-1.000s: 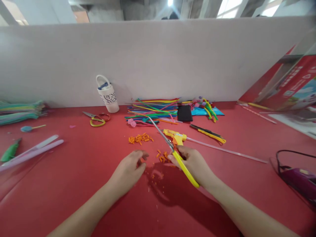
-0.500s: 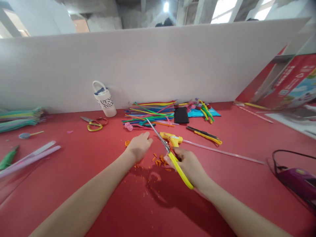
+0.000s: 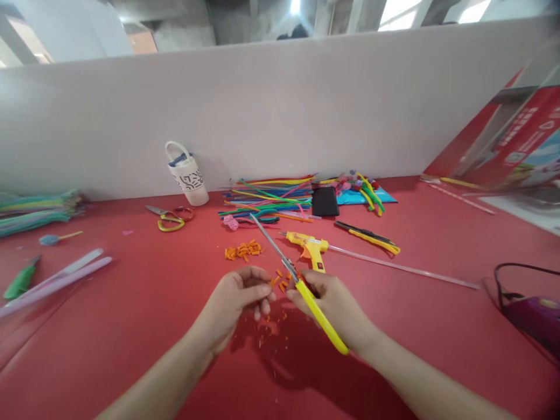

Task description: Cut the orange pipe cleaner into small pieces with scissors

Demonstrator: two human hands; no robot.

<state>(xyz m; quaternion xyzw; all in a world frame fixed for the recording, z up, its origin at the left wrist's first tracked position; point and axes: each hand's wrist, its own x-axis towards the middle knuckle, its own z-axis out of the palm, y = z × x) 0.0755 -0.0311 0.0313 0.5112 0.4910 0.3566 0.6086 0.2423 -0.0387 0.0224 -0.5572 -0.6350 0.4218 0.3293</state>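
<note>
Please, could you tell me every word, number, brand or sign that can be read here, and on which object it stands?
No text can be read for certain.
Red printed packaging: white characters and signs, too blurred.
Yellow glue gun: pale label, too small.
White cup: black marks, perhaps only a pattern.

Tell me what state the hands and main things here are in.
Yellow-handled scissors: held, tips pointing away; blade opening unclear.
Right hand: closed on the yellow-handled scissors.
Left hand: fingers curled; anything held is unclear.
Orange pieces: one heap, others scattered.
Yellow glue gun: lying on its side; on or off unclear.
White cup: standing, handle up.
Gold-and-red scissors: lying flat.
Colored stems: loosely piled.
Purple device: partly out of frame.
</note>
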